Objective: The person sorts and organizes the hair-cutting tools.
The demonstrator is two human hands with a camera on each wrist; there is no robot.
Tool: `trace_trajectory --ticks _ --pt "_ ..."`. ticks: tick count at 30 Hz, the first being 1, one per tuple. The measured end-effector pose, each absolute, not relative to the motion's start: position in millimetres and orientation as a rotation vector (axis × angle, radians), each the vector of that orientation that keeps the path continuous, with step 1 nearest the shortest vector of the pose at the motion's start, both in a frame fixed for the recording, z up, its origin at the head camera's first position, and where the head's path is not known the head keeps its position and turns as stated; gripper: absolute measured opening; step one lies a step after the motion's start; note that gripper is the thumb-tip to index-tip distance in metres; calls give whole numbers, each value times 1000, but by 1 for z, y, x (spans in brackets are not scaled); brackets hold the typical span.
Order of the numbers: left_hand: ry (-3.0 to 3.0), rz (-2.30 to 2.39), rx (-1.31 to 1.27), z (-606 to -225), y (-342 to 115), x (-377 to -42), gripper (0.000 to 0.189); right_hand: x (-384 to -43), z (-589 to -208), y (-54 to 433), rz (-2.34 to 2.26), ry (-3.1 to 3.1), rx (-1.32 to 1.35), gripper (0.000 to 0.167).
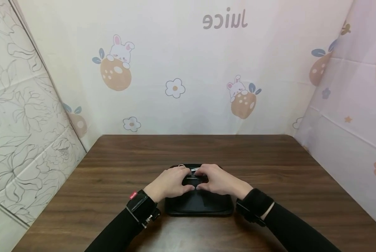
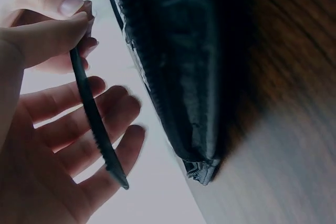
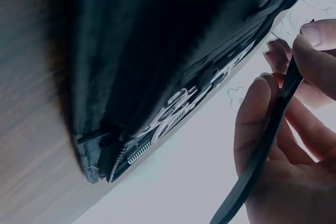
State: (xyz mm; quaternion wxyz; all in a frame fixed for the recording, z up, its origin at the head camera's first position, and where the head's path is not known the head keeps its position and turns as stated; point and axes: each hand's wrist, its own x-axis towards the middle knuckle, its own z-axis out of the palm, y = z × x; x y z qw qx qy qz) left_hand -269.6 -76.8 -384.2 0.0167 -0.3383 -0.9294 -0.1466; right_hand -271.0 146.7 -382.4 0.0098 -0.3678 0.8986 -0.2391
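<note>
Both hands meet over a black zippered case [image 1: 198,205] lying on the table. My left hand [image 1: 172,182] and right hand [image 1: 220,181] hold a thin, flat black piece [image 1: 192,180] between thumbs and fingers. In the left wrist view the black piece [image 2: 97,116] appears edge-on as a narrow strip, its upper end at the two thumbs. The right wrist view also shows this black piece [image 3: 268,137] edge-on, beside curled right fingers [image 3: 254,124]. I cannot tell what kind of thing it is. Silvery metal items [image 3: 176,103], some with loops, show along the case's edge.
The case rests on a dark brown wooden table [image 1: 128,154]. White curtains [image 1: 188,59] with rabbit, fruit and flower prints hang behind and to the right; a line-drawn floral sheet [image 1: 24,105] hangs on the left. Dark bands with cameras [image 1: 142,208] circle both wrists.
</note>
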Motion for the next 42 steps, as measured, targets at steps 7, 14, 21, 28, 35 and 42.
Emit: trace_trajectory --ticks 7,14,21,28,35,42 --pt "-2869 -462 -1118 -387 -80 -270 23 -269 -383 146 -757 2786 -1157 35" --pt "-2885 -450 -1128 -388 -85 -271 25 -270 -382 149 -705 2788 -1178 34" --pt "-2878 -451 -1185 -389 -88 -271 30 -271 -382 150 -692 2786 -1173 34" --pt "-2820 -370 -1225 -393 -94 -269 30 -268 -384 155 -691 2792 -1147 31" --pt "-2813 -372 -1215 -392 -101 -266 30 -267 -386 167 -693 2784 -1081 37" --pt "-2800 -321 -1222 -395 -105 -257 31 -263 -388 180 -622 2795 -986 53"
